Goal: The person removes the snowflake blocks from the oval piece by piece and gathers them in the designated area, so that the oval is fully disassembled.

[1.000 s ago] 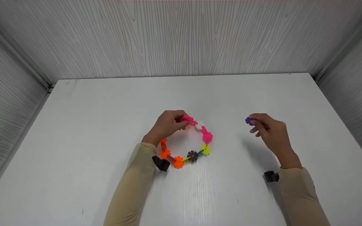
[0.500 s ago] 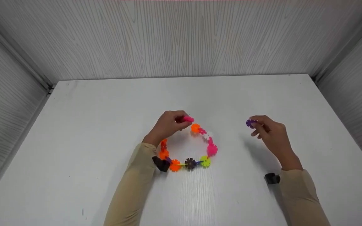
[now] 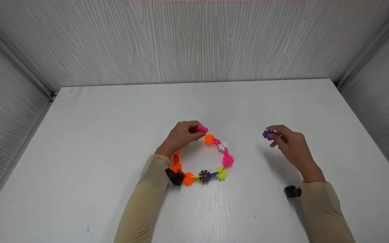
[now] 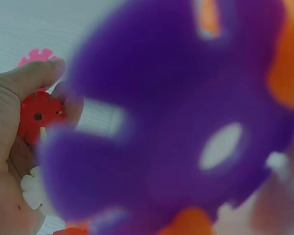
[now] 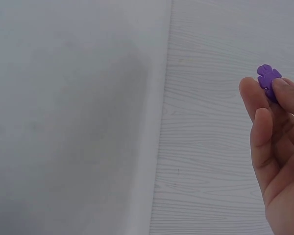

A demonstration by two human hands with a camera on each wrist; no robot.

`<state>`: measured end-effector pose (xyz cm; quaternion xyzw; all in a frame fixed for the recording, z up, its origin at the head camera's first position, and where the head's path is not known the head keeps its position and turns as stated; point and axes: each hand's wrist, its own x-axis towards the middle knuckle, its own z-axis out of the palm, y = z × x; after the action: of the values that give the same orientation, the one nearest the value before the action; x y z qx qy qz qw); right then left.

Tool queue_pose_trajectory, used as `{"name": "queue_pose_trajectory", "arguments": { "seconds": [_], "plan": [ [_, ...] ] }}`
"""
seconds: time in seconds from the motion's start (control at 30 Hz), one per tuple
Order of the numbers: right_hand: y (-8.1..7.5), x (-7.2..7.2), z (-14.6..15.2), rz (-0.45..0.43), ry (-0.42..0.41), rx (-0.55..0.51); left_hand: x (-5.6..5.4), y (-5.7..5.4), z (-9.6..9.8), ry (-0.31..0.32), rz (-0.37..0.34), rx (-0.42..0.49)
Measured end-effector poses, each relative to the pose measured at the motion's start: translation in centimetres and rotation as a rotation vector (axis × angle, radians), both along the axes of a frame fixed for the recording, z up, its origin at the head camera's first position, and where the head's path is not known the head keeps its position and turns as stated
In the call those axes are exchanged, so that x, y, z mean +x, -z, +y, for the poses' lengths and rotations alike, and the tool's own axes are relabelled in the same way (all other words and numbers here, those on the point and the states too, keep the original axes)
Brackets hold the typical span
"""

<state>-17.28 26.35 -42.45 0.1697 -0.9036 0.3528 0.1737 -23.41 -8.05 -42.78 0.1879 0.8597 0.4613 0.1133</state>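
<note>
My left hand (image 3: pixel 181 135) pinches a pink notched disc (image 3: pixel 202 129) of a chain of interlocking snowflake discs (image 3: pixel 204 176). The chain loops round below that hand in orange, dark, yellow-green, pink and white pieces. Its free orange end disc (image 3: pixel 209 139) sits close to the fingertips, apart from the pink one. In the left wrist view a red disc (image 4: pixel 32 117) lies by the fingers, and a blurred purple disc (image 4: pixel 152 181) fills much of the picture. Off to the right, my right hand (image 3: pixel 292 145) holds a small purple disc (image 5: pixel 268 76) between thumb and finger, above the table.
The white table (image 3: pixel 113 135) ends at a wood-grain back panel (image 3: pixel 194 40), with similar panels at both sides. A black wrist mount (image 3: pixel 174 177) hangs by the left cuff over the chain. Another black mount (image 3: pixel 292 191) sits at the right cuff.
The chain's orange end has come apart from beside the left fingers, and its right side has shifted slightly right and towards the person. Both hands have barely moved, still holding their discs.
</note>
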Motion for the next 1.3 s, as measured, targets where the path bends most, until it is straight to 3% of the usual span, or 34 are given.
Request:
{"name": "queue_pose_trajectory", "arguments": {
  "seconds": [0.27,0.4,0.6,0.77,0.93,1.13,1.3],
  "plan": [
    [0.1,-0.1,0.1,-0.011,-0.008,0.034,0.0,0.5,-0.1,-0.012,-0.002,-0.045],
    [0.2,-0.1,0.2,-0.022,-0.010,0.037,0.2,0.4,-0.2,-0.026,-0.036,-0.033],
    [0.0,0.0,0.3,-0.041,-0.015,0.026,0.1,-0.2,0.1,0.015,-0.045,-0.005],
    [-0.2,0.0,0.4,-0.054,-0.013,0.022,0.0,-0.9,0.9,0.051,0.010,-0.044],
    [-0.4,0.3,0.7,-0.092,0.003,0.007,0.1,-1.4,2.0,0.033,0.082,-0.078],
    [-0.6,0.4,1.5,-0.140,0.043,-0.019,0.1,-1.8,3.5,0.017,0.058,-0.074],
    [-0.4,0.4,2.5,-0.175,0.063,-0.021,0.2,-1.9,4.8,0.028,0.033,0.000]
  ]
}}
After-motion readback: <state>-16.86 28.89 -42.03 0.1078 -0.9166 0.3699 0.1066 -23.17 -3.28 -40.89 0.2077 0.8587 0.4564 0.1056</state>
